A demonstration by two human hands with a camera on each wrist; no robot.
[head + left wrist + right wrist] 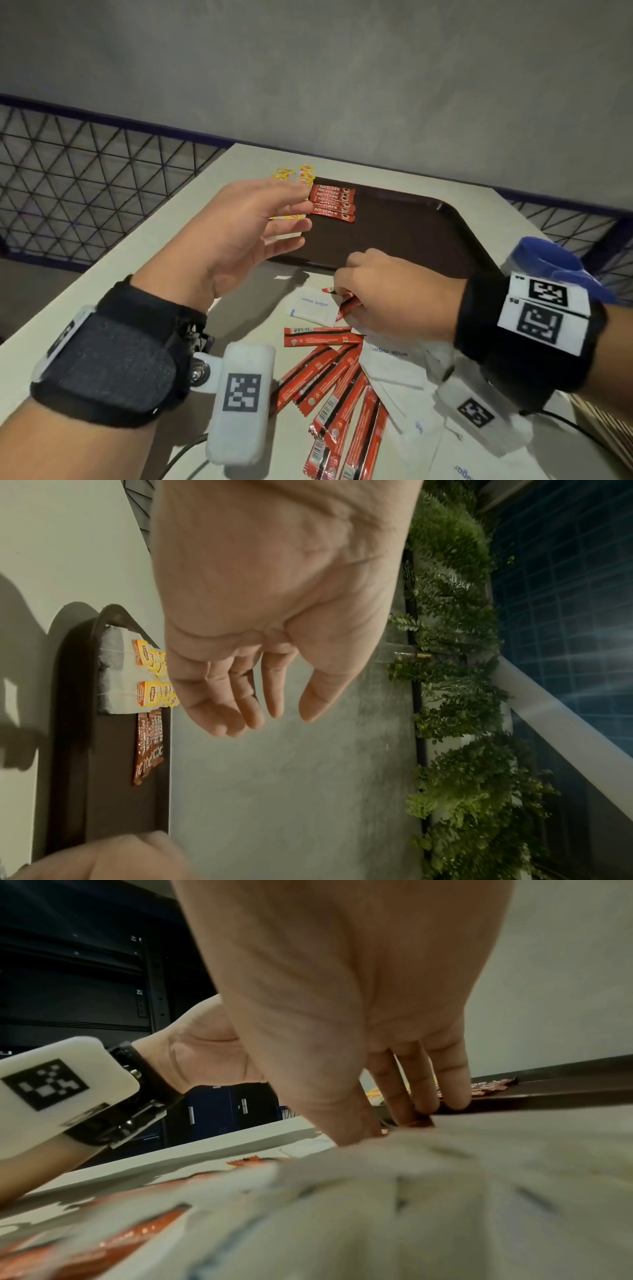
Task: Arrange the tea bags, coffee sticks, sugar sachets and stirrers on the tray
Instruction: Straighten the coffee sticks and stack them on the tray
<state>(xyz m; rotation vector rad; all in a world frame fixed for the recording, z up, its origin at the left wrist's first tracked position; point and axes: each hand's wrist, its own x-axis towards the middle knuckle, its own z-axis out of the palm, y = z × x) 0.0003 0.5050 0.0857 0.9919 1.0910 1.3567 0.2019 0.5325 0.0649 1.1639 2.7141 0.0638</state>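
Pinching down at the table, the right hand (pixel 387 294) closes its fingertips on a red coffee stick (pixel 348 306) lying partly over a white sugar sachet (pixel 313 306), just short of the tray's near rim. Its grip appears to be forming, not yet lifting. The left hand (pixel 246 229) hovers empty, fingers relaxed and spread, above the tray's left edge, probably ready to receive or align. On the brown tray (pixel 404 233), Nescafe sticks (pixel 332 202) lie in a row beside Lipton tea bags (pixel 150 674). Loose coffee sticks (pixel 329 387) and sachets lie unsorted nearer the person.
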